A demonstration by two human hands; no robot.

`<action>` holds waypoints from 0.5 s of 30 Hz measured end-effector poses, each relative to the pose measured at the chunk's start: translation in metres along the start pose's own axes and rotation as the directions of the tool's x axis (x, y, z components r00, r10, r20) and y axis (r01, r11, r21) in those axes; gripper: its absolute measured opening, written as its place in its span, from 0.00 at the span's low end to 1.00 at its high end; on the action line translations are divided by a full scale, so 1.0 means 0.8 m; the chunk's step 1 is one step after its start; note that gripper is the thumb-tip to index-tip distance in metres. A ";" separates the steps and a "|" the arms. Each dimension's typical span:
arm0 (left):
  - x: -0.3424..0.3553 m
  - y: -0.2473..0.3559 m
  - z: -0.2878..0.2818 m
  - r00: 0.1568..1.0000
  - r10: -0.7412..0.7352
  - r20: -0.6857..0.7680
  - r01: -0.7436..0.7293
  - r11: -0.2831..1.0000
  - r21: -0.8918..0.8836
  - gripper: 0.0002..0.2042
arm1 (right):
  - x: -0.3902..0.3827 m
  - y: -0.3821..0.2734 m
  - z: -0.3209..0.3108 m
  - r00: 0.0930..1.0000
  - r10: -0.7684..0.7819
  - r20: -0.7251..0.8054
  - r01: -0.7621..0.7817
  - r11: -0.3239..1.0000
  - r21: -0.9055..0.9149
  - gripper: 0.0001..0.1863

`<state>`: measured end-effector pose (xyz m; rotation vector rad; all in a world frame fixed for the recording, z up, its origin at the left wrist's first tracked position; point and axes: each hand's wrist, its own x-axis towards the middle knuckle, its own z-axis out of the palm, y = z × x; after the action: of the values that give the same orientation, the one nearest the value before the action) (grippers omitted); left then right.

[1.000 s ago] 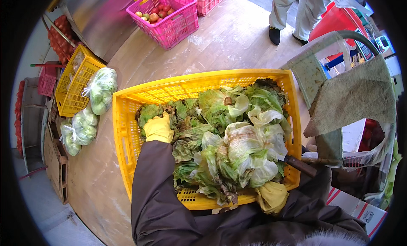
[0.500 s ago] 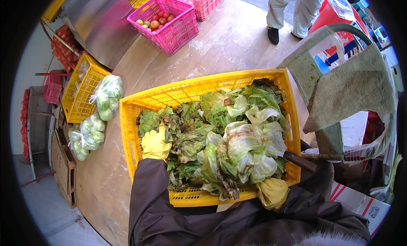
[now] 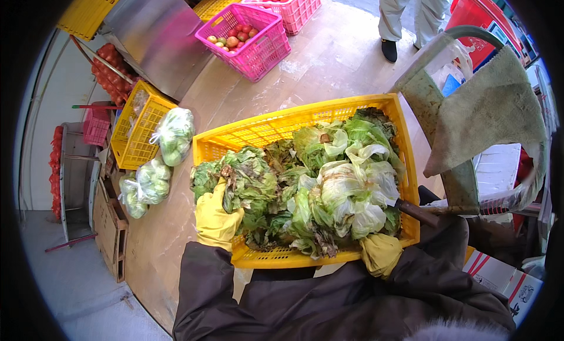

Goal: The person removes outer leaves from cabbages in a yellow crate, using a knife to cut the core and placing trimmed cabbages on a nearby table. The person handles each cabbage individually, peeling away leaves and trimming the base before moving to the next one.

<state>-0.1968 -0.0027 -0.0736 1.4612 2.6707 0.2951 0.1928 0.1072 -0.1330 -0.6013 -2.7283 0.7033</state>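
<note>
In a yellow gloved grip, my left hand [image 3: 217, 219] is closed on a wilted lettuce head [image 3: 252, 179] with brown, shrivelled leaves. That head sits raised at the left end of a yellow plastic crate [image 3: 294, 119], partly over its rim. My right hand [image 3: 380, 256], also in a yellow glove, is curled over the crate's near rim at the right; its fingertips are hidden. Beside it, a paler lettuce [image 3: 346, 191] with browned outer leaves lies on the pile. A knife [image 3: 418, 213] with a brown handle rests across the crate's right side, apart from my right glove.
Pink crates of tomatoes [image 3: 244, 41] stand at the back. Bagged green vegetables [image 3: 174, 135] and another yellow crate [image 3: 141, 129] are on the left. A metal-framed chair [image 3: 449, 123] with a grey cloth stands close on the right. Someone's legs [image 3: 390, 17] show at the far side.
My left hand has come nearer and now holds a lettuce head, lifted from the pile toward the crate's left end. My right hand stays at the rim. The view has shifted slightly.
</note>
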 end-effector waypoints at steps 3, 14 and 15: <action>-0.019 0.043 -0.036 0.998 -0.021 -0.052 0.011 0.983 -0.186 0.31 | -0.006 -0.001 -0.002 0.999 0.011 0.035 -0.011 1.000 -0.019 0.08; -0.035 0.220 -0.002 0.977 -0.088 0.197 0.147 0.940 -0.307 0.35 | -0.016 0.003 -0.003 0.944 0.322 0.072 -0.293 0.719 0.631 0.05; -0.036 0.223 -0.001 0.980 -0.085 0.181 0.137 0.944 -0.300 0.36 | -0.014 -0.004 -0.018 0.923 0.380 0.052 -0.322 0.694 0.643 0.06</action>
<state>-0.0339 0.0666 -0.0363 1.1807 2.4268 0.5336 0.2066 0.1055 -0.1210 -0.9464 -2.0750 1.5762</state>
